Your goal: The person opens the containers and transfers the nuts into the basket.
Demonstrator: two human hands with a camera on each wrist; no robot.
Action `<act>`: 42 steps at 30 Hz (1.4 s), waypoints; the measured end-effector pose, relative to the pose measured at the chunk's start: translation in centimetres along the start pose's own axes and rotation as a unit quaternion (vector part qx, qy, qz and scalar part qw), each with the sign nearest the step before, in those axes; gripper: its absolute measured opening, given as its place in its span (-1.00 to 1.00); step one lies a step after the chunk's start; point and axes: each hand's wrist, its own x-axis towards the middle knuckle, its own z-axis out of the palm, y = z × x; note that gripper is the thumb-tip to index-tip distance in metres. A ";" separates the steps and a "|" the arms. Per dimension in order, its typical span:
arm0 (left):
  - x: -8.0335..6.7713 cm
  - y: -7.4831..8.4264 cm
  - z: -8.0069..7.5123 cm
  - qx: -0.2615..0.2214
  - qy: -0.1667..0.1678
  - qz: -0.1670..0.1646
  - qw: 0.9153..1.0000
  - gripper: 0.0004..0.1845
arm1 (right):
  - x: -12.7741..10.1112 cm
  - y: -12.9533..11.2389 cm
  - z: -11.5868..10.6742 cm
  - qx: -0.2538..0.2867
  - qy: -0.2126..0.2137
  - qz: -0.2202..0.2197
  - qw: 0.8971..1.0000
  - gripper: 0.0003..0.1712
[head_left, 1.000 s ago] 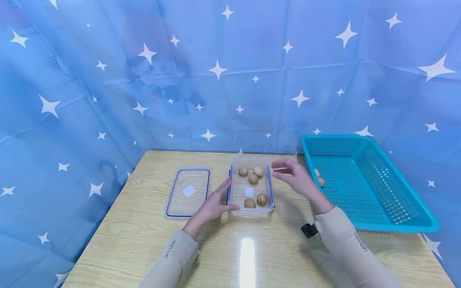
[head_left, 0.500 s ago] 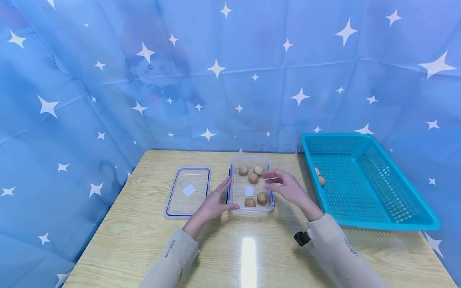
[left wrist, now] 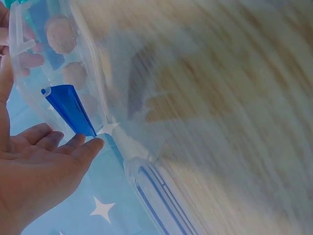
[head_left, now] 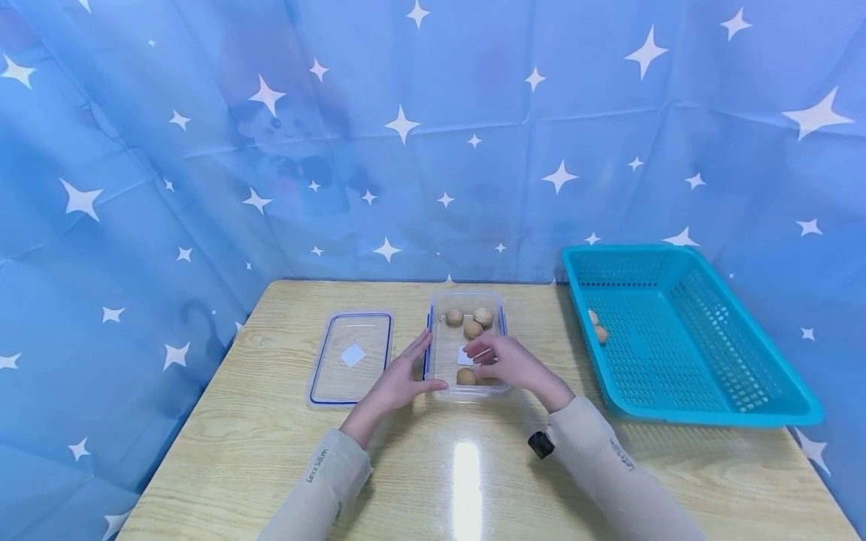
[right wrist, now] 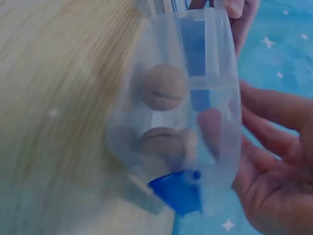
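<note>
A clear plastic food container (head_left: pixel 446 357) with blue side latches stands mid-table, holding several walnuts (head_left: pixel 467 376). Along its left wall lies my left hand (head_left: pixel 398 383), fingers extended, thumb at the front corner. In the left wrist view its fingertips (left wrist: pixel 96 143) meet the blue latch (left wrist: pixel 72 110). Above the container's right front part, my right hand (head_left: pixel 510 364) reaches in over the right rim with bent, spread fingers, hiding the front right walnut in the head view. Through the wall in the right wrist view, a finger (right wrist: pixel 210 128) shows inside, beside a walnut (right wrist: pixel 164 142).
A clear lid (head_left: pixel 352 379) with a blue seal lies left of the container. At the right stands a turquoise basket (head_left: pixel 697 361) with walnuts (head_left: pixel 601 333) by its left wall. A blue star-patterned curtain (head_left: pixel 433 150) hangs behind the wooden table (head_left: pixel 419 473).
My right hand has moved left and down, from beside the container's right rim to over its front right walnut. The left hand has stayed at the left wall.
</note>
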 end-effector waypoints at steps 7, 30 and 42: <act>-0.1 -0.1 0.0 0.005 -0.002 -0.008 1.000 0.04 | 1.3 -0.9 0.9 -0.063 -0.082 0.015 0.995 -0.58; 0.0 -0.2 0.0 0.005 0.000 -0.001 1.000 0.06 | 3.1 0.6 3.2 0.054 -0.063 -0.019 0.996 -0.55; 0.1 -0.3 0.0 0.005 0.000 -0.002 1.000 0.04 | 2.7 0.3 3.4 0.090 -0.015 -0.029 0.995 -0.55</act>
